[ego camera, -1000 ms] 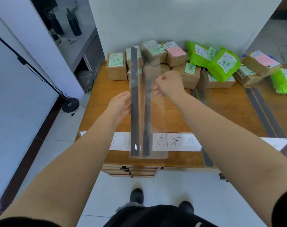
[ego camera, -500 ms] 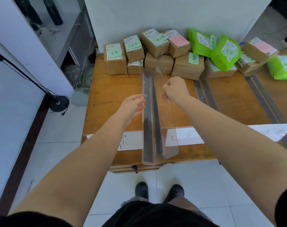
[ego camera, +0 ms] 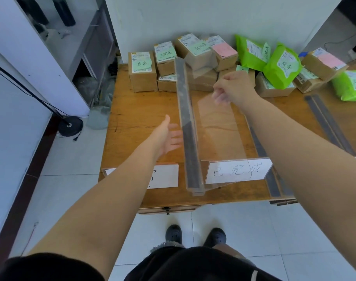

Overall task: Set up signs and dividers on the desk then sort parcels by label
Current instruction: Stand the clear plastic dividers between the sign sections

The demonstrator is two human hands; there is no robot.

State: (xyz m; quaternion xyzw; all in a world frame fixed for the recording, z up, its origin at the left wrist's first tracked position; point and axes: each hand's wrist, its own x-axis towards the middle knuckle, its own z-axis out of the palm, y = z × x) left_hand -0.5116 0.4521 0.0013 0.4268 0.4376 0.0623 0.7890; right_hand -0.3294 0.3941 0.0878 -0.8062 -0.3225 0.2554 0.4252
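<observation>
A clear divider with a dark base strip (ego camera: 188, 128) lies front to back across the wooden desk (ego camera: 136, 118), its pane leaning to the right. My right hand (ego camera: 234, 88) pinches the pane's upper edge near the far end. My left hand (ego camera: 167, 136) is spread flat just left of the strip, fingertips at it. Two white paper signs stand at the desk's front edge: one with handwriting (ego camera: 238, 172) right of the divider, one (ego camera: 166, 176) partly hidden by my left arm. Brown parcel boxes (ego camera: 142, 72) and green parcel bags (ego camera: 282, 67) line the back.
Another dark divider strip (ego camera: 329, 124) lies at the right of the desk, and one more (ego camera: 272, 183) runs under my right arm. A black lamp stand base (ego camera: 70, 125) sits on the tiled floor to the left. My shoes (ego camera: 193, 236) are at the desk's front.
The divider came down from the air onto the desk between the two signs. My left hand let go of it and spread out; my right hand still holds the pane.
</observation>
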